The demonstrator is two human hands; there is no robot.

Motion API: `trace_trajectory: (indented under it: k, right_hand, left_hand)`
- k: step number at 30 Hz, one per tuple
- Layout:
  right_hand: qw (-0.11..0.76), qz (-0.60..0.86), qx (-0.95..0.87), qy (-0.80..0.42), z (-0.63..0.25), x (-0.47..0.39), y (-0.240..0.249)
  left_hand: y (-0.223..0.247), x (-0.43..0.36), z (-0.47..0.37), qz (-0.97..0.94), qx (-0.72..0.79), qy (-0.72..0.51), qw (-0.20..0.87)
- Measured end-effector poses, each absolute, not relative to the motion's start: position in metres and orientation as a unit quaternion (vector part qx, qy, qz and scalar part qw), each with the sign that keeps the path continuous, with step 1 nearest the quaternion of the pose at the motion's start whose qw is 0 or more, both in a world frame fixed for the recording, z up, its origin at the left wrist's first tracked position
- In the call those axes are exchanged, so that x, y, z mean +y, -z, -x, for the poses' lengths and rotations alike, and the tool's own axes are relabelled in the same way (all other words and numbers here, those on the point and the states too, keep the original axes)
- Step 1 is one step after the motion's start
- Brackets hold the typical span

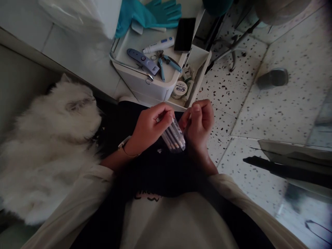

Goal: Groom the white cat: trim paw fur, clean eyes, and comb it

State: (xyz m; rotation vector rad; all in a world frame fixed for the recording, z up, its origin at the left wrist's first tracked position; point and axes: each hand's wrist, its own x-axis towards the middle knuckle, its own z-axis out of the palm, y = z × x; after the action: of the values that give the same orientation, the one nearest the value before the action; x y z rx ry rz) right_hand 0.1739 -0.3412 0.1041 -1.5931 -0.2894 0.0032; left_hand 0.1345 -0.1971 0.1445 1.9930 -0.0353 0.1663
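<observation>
Extending from clamped fingers of the left hand (152,121), the clear packet (174,137) is slanting. The right hand (199,122) is pinching fingers together, contents unclear.

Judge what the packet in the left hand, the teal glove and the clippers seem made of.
Packet: likely clear, glossy plastic; contents show through and highlights streak it.
Teal glove: probably rubber, fairly matte; its fingers keep a thick shape.
Clippers: blue handles look like smooth plastic, evenly coloured; head perhaps metal, greyish but small.
</observation>
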Motion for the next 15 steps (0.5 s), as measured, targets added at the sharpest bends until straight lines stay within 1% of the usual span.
trace_trajectory:
  k: [5, 8, 12, 13, 15]
  right_hand:
    - [0.678, 0.728, -0.103, 0.003, -0.176, -0.341, -0.105]
    - [0.699, 0.710, -0.079, 0.036, -0.187, -0.346, -0.104]
    - [0.729, 0.677, -0.042, 0.090, -0.206, -0.362, -0.098]
    - [0.733, 0.673, -0.040, 0.086, -0.208, -0.367, -0.096]
    - [0.738, 0.672, -0.054, 0.026, -0.208, -0.374, -0.090]
  left_hand:
    - [-0.145, -0.195, -0.136, -0.861, -0.018, -0.082, 0.502]
    - [-0.144, -0.189, -0.138, -0.874, -0.015, -0.092, 0.478]
    - [-0.134, -0.183, -0.140, -0.863, 0.007, -0.105, 0.494]
    - [-0.131, -0.182, -0.141, -0.858, 0.016, -0.112, 0.501]
    - [-0.123, -0.182, -0.143, -0.848, 0.032, -0.132, 0.513]
